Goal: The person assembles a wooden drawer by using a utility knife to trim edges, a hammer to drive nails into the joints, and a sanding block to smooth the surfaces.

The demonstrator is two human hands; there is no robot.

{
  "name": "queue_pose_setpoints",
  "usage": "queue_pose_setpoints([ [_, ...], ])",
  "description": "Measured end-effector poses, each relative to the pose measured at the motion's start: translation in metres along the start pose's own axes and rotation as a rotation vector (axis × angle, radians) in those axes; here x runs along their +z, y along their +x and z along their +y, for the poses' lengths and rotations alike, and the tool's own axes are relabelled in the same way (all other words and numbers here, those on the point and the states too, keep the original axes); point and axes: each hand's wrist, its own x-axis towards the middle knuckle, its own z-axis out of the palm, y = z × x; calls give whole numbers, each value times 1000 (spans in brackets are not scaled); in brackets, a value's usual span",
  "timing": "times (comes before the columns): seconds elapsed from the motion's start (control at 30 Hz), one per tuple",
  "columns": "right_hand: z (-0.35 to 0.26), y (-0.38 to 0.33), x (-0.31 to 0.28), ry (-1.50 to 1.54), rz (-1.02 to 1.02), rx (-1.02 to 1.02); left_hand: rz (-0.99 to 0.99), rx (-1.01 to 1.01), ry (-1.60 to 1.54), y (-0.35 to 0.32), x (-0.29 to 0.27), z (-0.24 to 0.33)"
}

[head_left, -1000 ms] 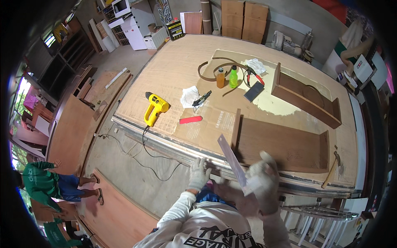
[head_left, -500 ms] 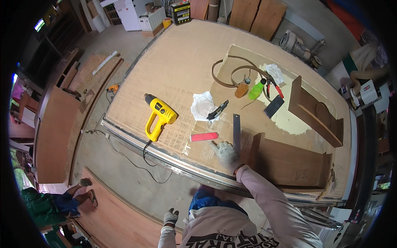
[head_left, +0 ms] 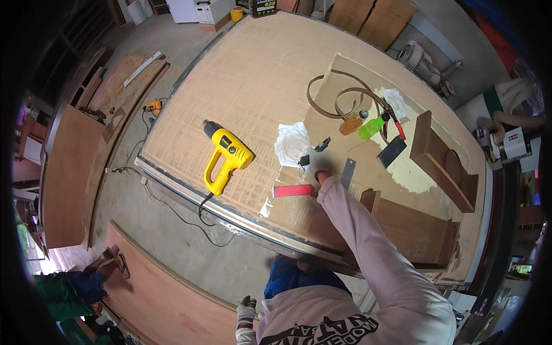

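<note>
My right hand [head_left: 322, 164], in a grey-white glove and blurred by motion, is closed over the middle of a black hand tool [head_left: 304, 161]. The tool's two ends show on either side of the glove; its exact kind is hidden. Just left of it lies a crumpled white cloth [head_left: 292, 144]. A red flat strip with a pointed end [head_left: 292, 190] is below the hand, and a dark metal ruler [head_left: 348, 173] is to its right. My left hand [head_left: 246, 313], also gloved, hangs beside my body away from the table, fingers loosely apart with nothing visible in them.
A yellow heat gun [head_left: 228, 160] lies left on the large table, its cord over the edge. Brown edging strip [head_left: 315, 95], an orange bottle [head_left: 352, 123], a green bottle [head_left: 374, 126], a black block [head_left: 391, 152] and wooden frames [head_left: 440, 164] are on the right. A person's legs [head_left: 109, 260] show lower left.
My right hand has moved from beside the red strip up and away from me, onto the black tool. The view has shifted a little; my left hand still hangs at my side.
</note>
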Motion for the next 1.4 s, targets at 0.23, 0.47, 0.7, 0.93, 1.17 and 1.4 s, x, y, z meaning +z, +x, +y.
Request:
queue_pose_setpoints([
  [0.23,-7,-18,1,-81,58,-66,37,64,81,-22,-8,-10],
  [0.47,41,-82,-156,449,-527,-660,-26,242,612,-25,-5,3],
  [0.7,140,-261,-364,1173,-867,-227,90,669,938,-73,110,227],
  [0.93,277,-327,-396,1224,-951,142,-544,637,-174,-219,268,312],
  [1.17,337,-354,-438,944,-851,-148,-843,444,-452,-283,343,255],
  [1.4,369,-356,-455,871,-897,8,-655,341,-534,-319,359,228],
])
